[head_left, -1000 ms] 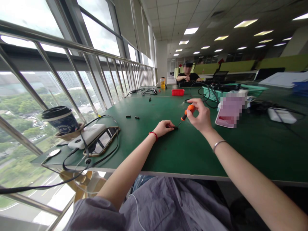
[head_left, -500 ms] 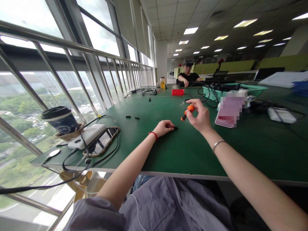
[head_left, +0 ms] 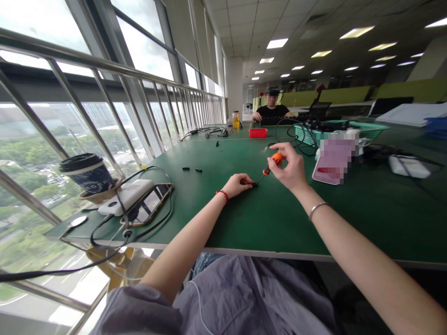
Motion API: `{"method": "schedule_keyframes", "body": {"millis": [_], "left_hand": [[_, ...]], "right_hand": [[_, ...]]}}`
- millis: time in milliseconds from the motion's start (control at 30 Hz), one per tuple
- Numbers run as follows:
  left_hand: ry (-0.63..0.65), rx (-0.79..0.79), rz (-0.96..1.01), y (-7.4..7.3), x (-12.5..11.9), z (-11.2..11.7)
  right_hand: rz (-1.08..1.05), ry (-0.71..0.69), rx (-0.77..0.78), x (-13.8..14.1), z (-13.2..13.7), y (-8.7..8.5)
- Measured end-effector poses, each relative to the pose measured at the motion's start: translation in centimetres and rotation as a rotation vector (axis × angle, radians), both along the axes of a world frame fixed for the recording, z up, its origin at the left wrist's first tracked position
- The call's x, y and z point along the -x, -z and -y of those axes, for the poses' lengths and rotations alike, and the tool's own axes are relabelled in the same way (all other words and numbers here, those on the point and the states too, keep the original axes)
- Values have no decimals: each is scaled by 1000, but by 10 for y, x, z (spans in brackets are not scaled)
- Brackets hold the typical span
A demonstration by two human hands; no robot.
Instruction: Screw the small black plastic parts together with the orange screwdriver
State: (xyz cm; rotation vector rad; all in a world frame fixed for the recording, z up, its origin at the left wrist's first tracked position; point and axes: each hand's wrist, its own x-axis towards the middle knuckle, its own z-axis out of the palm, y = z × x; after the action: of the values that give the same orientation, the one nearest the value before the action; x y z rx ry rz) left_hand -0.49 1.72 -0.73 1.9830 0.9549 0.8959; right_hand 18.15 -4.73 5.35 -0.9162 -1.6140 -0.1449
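Observation:
My right hand (head_left: 289, 165) grips an orange and black screwdriver (head_left: 276, 158) by its handle, the thumb and fingers closed around it. The tool slants down to the left, its thin shaft meeting a small black part (head_left: 254, 184) on the green table (head_left: 223, 223). With its fingers together, my left hand (head_left: 238, 185) pinches that part against the tabletop; fingertips hide some of it. Farther off to the left lie two similar small black pieces, one left (head_left: 186, 168) and one right (head_left: 199, 170). Another small black piece (head_left: 217, 144) sits beyond them.
At left are a paper cup (head_left: 87, 173), a white power bank (head_left: 126, 197), a phone (head_left: 148, 204) and looping cables. Right of my hand stands a pink phone (head_left: 330, 163) before a teal basket (head_left: 370, 131). A red tray (head_left: 258, 133) and a jar (head_left: 236, 119) are near a seated person (head_left: 274, 110).
My hands stay almost in place, with the screwdriver's tip still at the black part. Across the table, the other person's arm has shifted to the left.

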Motion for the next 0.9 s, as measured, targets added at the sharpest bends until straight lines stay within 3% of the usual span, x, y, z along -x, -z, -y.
{"method": "schedule_keyframes", "body": {"millis": [533,733,900], "left_hand": [[-1,-13,-8,3,1,-3],[-5,-10,-2,1,0,-1],[-4,-10,-9,0,0,0]], "right_hand": [[-10,14,19,1,-1,0],[1,-43,-35,1,-2,1],[10,-3,25,2,0,0]]}}
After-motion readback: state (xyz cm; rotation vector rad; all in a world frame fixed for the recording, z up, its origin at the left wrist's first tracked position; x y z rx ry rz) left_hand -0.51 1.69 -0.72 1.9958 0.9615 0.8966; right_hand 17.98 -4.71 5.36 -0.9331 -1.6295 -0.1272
